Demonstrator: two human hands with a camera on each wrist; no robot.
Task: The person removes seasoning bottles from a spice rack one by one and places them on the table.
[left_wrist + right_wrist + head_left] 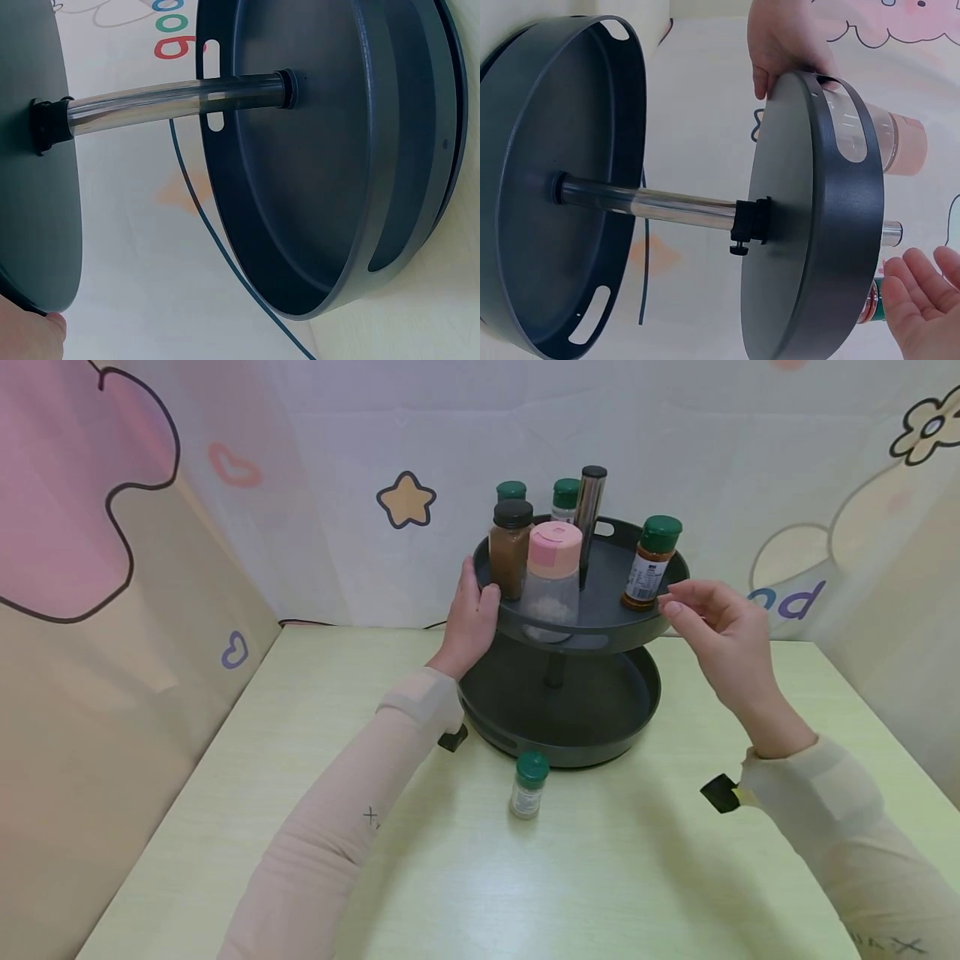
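Note:
A dark two-tier round spice rack stands on the table, an upper tray point(637, 633) above a lower tray point(600, 697). My left hand point(471, 625) grips the upper tray's left rim, next to a brown jar with a black lid point(510, 552). Near the right rim, my right hand point(723, 639) holds nothing, its fingers loosely bent, close to a green-capped spice jar point(651, 564). A clear jar with a pink lid point(553, 581) stands at the tray's front. Behind it are two more green-capped jars, partly hidden. The lower tray's bare floor shows in the left wrist view.
In front of the rack, a small green-capped jar point(528, 787) stands on the pale table point(585, 885). A metal post point(590, 510) rises through the upper tray. Behind the table hangs a printed cloth point(322, 527), with a dark cable point(202, 214) along it.

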